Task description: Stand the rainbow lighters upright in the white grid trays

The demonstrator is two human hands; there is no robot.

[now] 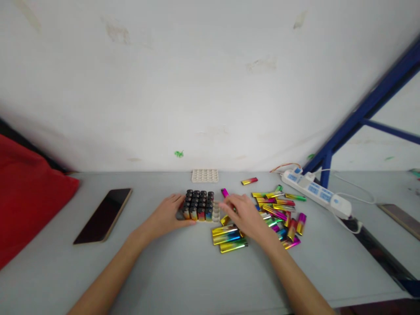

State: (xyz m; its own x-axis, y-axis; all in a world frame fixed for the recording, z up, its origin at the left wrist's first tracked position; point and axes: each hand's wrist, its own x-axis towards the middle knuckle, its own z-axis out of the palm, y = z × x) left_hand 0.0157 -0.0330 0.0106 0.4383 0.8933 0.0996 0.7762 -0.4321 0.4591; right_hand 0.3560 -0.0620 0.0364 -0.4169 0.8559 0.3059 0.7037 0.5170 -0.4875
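Observation:
Lighters [198,205] with black tops stand upright in rows in a pale tray [215,212], whose right-hand column shows unfilled holes. My left hand [169,214] wraps around the left end of this block, with the thumb along its near side. At the right end, my right hand [243,214] has bent fingers, their tips by the bare holes; anything between them is hidden. A magenta lighter [225,192] shows just behind those fingers. Several loose shiny lighters [226,236] lie beneath and in front of the right hand, and a larger pile [277,210] spreads to its right.
Against the wall lies another pale holed tray [205,176], with a single lighter [250,181] to its right. A dark phone [103,216] and red cloth [29,192] are on the left. A white power strip [316,192] with cords sits beside a blue metal frame [348,127].

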